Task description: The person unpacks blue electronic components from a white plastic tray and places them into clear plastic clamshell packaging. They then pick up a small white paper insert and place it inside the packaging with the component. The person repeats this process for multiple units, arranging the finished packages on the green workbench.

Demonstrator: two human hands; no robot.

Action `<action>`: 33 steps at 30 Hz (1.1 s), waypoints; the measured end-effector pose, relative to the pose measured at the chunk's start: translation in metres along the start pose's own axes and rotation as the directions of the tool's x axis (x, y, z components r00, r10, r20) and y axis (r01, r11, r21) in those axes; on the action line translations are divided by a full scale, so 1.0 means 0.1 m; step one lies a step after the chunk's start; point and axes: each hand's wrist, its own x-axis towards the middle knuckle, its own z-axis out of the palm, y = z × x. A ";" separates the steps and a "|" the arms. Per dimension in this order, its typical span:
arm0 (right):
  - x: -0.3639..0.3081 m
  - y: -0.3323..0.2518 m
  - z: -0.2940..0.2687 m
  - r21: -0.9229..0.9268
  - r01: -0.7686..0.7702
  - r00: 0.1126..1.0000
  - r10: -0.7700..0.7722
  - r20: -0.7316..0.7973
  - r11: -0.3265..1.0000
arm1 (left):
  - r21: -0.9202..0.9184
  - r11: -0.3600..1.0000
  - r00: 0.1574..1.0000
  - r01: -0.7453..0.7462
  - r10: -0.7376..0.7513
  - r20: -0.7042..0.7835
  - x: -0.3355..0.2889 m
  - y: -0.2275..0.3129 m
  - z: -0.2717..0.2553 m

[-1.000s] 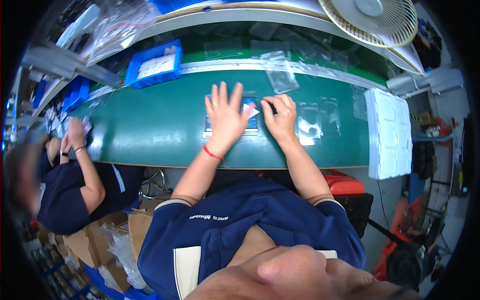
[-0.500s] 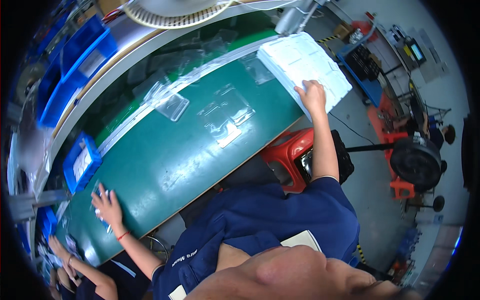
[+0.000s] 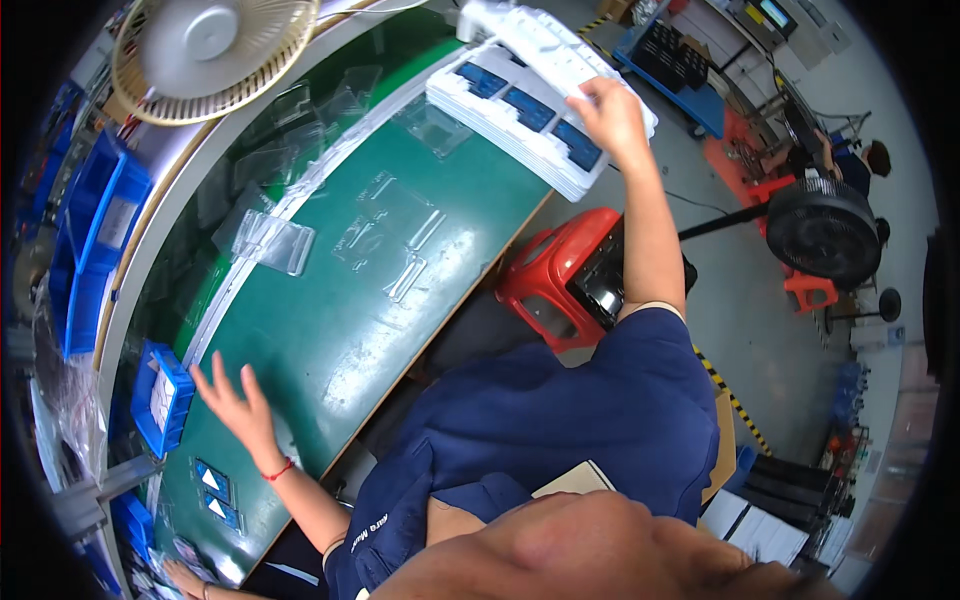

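My right hand (image 3: 614, 118) is closed on the near edge of a white moulded tray (image 3: 540, 48), which is tilted up off a stack of similar white trays (image 3: 475, 128) at the table's far right. Several dark blue rectangular pieces (image 3: 530, 108) lie in the pockets of the uncovered tray. My left hand (image 3: 243, 408) is over the left part of the green table (image 3: 310, 350), fingers spread and nothing in it. Below it on the table lie two small dark blue pieces with white triangles (image 3: 215, 482), in or on clear plastic.
Clear plastic shells (image 3: 395, 230) lie mid-table, another (image 3: 275, 242) against the rail. A blue bin (image 3: 165, 400) with white pieces stands left. A fan (image 3: 212, 40) sits above. A red stool (image 3: 555, 275) is beside the table. A co-worker's hand (image 3: 185, 578) shows at lower left.
My right hand has raised the top white tray, baring blue pieces beneath. My left hand has lifted away from the small pieces at the left. The whole view has turned.
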 end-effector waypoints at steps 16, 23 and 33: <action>-2.80 1.43 1.37 -0.523 -0.757 0.543 0.823 -0.169 0.392 | -0.093 0.988 0.975 -0.126 0.140 0.173 -0.05 0.50 0.62; -2.78 1.37 1.43 -0.527 -0.763 0.477 0.876 -0.070 0.374 | -0.088 0.991 0.976 -0.101 0.116 0.185 -0.02 0.52 0.68; -2.68 1.54 1.53 -0.509 -0.786 0.402 0.916 0.010 0.350 | -0.099 0.993 0.982 -0.063 0.079 0.171 -0.08 0.48 0.63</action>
